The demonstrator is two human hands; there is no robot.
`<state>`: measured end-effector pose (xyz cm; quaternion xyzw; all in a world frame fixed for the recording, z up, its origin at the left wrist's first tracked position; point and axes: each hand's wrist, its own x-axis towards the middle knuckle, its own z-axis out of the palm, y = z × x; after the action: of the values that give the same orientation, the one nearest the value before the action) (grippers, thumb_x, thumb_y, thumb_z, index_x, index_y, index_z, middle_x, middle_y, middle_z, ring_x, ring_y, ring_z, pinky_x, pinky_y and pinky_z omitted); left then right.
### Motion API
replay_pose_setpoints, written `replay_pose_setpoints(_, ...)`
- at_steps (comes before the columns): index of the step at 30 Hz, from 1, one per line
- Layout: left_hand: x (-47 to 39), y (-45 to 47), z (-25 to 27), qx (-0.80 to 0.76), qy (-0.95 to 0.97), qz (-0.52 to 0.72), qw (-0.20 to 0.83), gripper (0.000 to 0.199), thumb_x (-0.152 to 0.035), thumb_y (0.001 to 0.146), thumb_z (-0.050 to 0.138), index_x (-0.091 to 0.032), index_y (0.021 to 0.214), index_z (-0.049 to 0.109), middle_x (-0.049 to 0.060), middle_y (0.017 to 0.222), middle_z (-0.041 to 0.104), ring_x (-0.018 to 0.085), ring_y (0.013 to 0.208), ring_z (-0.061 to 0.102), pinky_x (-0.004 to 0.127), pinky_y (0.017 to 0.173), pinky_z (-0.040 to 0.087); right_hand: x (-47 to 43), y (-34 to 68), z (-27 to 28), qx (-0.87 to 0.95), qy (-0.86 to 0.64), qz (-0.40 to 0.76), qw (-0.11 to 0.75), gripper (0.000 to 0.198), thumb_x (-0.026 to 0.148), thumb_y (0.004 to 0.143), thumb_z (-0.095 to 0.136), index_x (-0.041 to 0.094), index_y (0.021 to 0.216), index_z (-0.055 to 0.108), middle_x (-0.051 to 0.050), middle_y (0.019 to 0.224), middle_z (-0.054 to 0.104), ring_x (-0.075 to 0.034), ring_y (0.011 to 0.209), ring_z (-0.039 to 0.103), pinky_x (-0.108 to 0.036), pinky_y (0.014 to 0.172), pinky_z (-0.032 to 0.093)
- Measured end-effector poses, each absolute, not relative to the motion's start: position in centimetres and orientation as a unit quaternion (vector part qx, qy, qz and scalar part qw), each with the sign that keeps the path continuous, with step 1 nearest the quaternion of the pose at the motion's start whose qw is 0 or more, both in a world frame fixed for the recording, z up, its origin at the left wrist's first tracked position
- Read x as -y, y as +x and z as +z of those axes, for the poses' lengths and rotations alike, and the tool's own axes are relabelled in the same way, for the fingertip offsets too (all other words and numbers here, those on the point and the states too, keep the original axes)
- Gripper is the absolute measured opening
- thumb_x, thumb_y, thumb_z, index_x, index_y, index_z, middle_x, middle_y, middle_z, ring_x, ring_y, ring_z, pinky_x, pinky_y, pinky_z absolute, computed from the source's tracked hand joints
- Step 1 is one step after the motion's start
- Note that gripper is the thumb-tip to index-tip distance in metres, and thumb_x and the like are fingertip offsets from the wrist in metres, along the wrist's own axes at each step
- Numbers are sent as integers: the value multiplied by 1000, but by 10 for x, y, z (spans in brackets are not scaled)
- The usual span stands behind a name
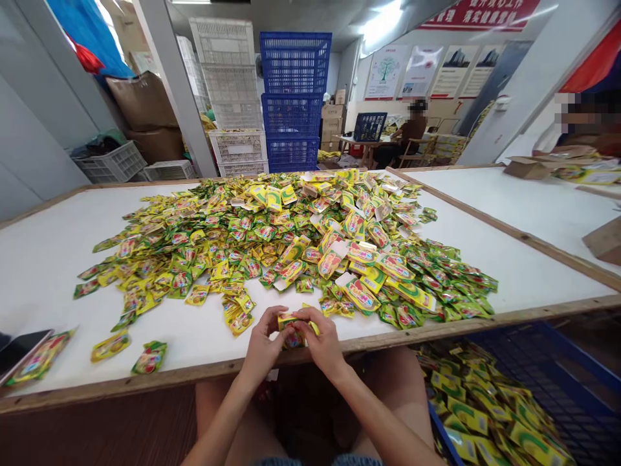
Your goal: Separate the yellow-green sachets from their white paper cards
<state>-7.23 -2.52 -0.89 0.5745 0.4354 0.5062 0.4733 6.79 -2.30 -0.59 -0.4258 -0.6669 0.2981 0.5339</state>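
Note:
At the front edge of the table, my left hand (266, 336) and my right hand (317, 333) are closed on a small yellow printed carton (287, 320), thumbs and fingers pressed at its near side. A reddish packet shows between the thumbs; the fingers cover much of it, and I cannot tell how far it sits inside. Just beyond lies a big heap of small green and yellow sachets (208, 239). On the heap's right part are several yellow cartons (359, 291), some with white flaps standing up.
A blue crate (557, 388) of filled yellow cartons stands at the lower right, below the wooden table edge (204, 372). Loose sachets (149, 357) and a phone (22, 353) lie at left. Behind are stacked blue crates (295, 65) and white crates (226, 71). A person (414, 129) sits farther back.

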Motion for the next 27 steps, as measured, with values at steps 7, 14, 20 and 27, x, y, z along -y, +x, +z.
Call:
replay_pose_setpoints(7,-18,-67,-4,-498,687,465,252,51,-30,72,63,-23,120,45,10,117,52,26,109,48,42,92,37,82,222,39,597,-651,-65,464,24,34,84,44,19,89,62,-8,86,62,-24,82,55,-40,79,40)
replay_pose_setpoints(14,-78,-69,-27,-611,697,367,76,6,-23,71,61,-18,74,62,10,98,53,30,101,47,46,85,38,106,269,43,531,-711,-129,443,31,41,82,44,16,88,62,-10,90,59,-25,88,54,-40,81,41)
replay_pose_setpoints(20,-54,-88,14,-523,730,430,88,11,-23,80,51,-20,79,62,8,105,51,24,103,47,40,91,36,68,183,24,562,-620,149,527,24,39,82,48,20,90,60,-8,95,60,-21,90,55,-35,80,44)
replay_pose_setpoints(27,-3,-93,35,-432,751,412,284,11,-24,83,47,-20,79,56,6,96,55,21,107,47,32,90,38,17,84,-10,456,-500,539,502,48,46,72,58,17,108,46,-7,91,60,-13,58,57,-25,48,43)
